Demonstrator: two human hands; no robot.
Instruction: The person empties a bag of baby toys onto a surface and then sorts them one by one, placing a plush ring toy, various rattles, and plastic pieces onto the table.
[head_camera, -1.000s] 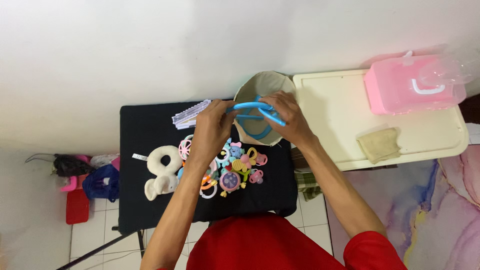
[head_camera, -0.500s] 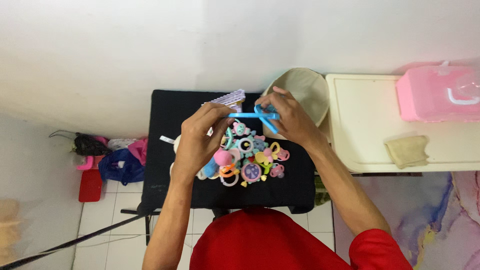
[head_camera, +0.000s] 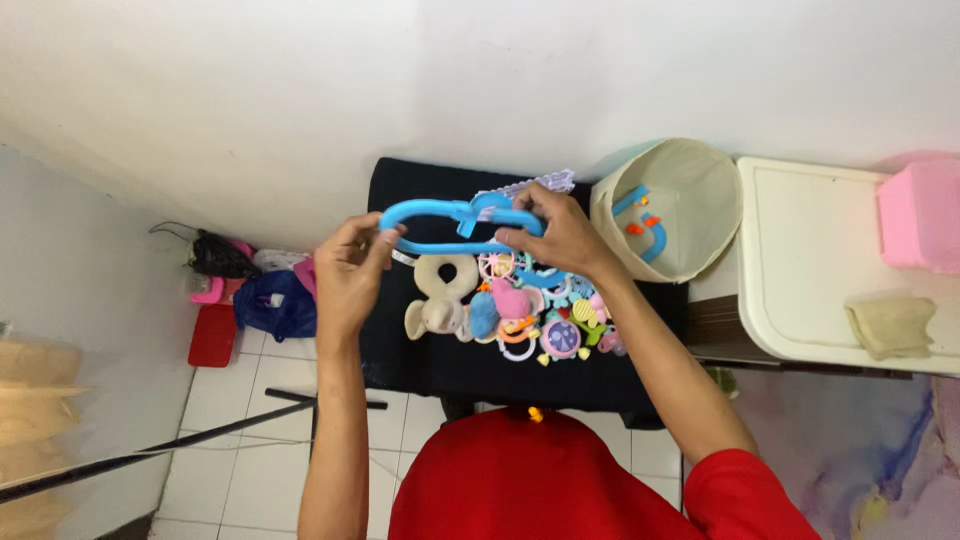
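I see the long blue plastic hanger-shaped frame (head_camera: 455, 228) lying crosswise (roughly level), left hand (head_camera: 350, 268) and right hand (head_camera: 560, 235) each gripping an end.

Plain white plastered wall (head_camera: 250, 90) runs along the whole top, evenly lit, no window in sight. Small table with a black cloth top (head_camera: 420, 350) sits against it, and a cream plastic table with a raised rim (head_camera: 800, 290) stands just beside it on the right. Floor is white square tiles (head_camera: 250, 470) on the left, with a purple marbled mat (head_camera: 880, 440) lower right.
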